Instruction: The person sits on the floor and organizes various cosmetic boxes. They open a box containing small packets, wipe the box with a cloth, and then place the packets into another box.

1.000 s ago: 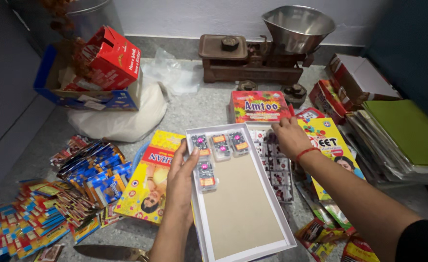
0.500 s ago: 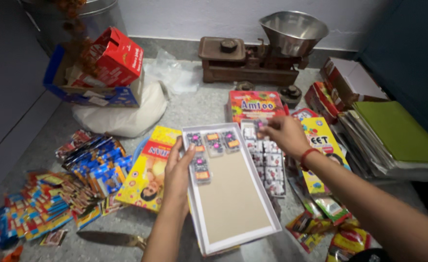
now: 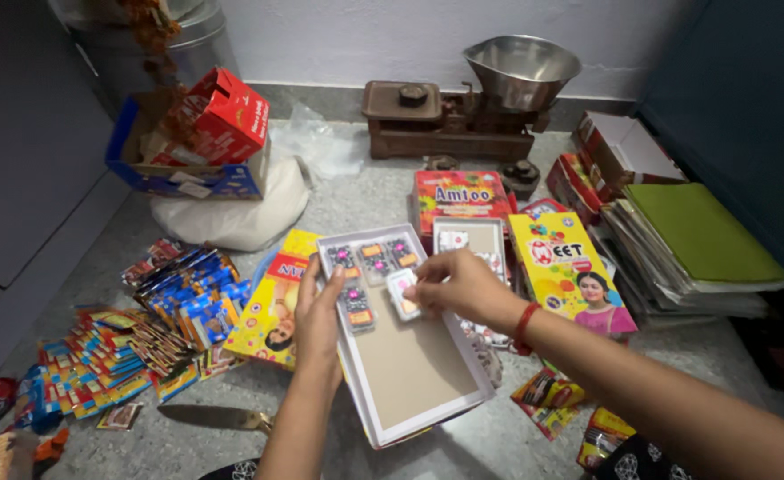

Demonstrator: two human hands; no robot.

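Head view: a shallow white tray (image 3: 428, 404) lies tilted at the centre of the grey counter (image 3: 365, 191). The left hand (image 3: 321, 316) holds its nine o'clock edge, fingers pressed together, thumb on a small clear packet (image 3: 355, 307) inside. The right hand (image 3: 454, 284) pinches another small packet (image 3: 401, 293) between thumb and fingertips just above the tray floor — beside the thumbed one, at its three o'clock. Three more packets (image 3: 372, 255) line the tray's twelve o'clock end. A yellow box (image 3: 272, 302) lies at nine o'clock, a balance scale (image 3: 472, 107) at twelve — against the wall.
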